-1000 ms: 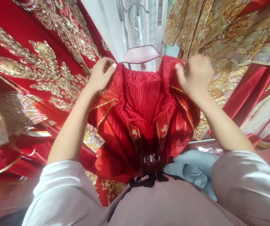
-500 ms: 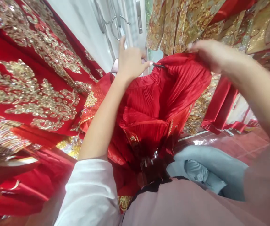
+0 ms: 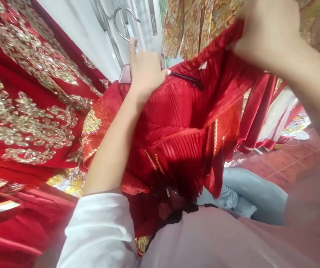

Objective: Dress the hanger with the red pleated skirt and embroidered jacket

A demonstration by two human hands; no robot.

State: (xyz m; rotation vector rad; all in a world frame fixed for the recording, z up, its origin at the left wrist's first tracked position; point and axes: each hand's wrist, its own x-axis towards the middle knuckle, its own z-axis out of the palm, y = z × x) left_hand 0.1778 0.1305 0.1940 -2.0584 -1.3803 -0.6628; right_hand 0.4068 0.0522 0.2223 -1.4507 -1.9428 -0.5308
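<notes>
A red pleated garment (image 3: 176,108) with gold trim hangs in front of me, its neckline stretched wide. My left hand (image 3: 147,69) is closed around a hanger near its top; the metal hook (image 3: 117,26) sticks up above the fist. The hanger's thin dark arm (image 3: 186,78) runs to the right inside the garment. My right hand (image 3: 263,33), partly blurred, grips the garment's edge and pulls it up and to the right, clear of the hanger's tip. A sparkling panel with a gold emblem (image 3: 92,121) shows left of my forearm.
Red cloth with heavy gold sequin work (image 3: 37,123) fills the left side. Patterned gold garments (image 3: 193,29) hang at the upper right. Red and white clothes (image 3: 257,115) hang farther right over the red tiled floor (image 3: 279,160). Behind is a white door frame (image 3: 151,18).
My right hand has moved up and right, lifting the garment's edge with it. More of the hanger's dark arm shows. My left hand, still on the hanger, sits slightly farther left in view.
</notes>
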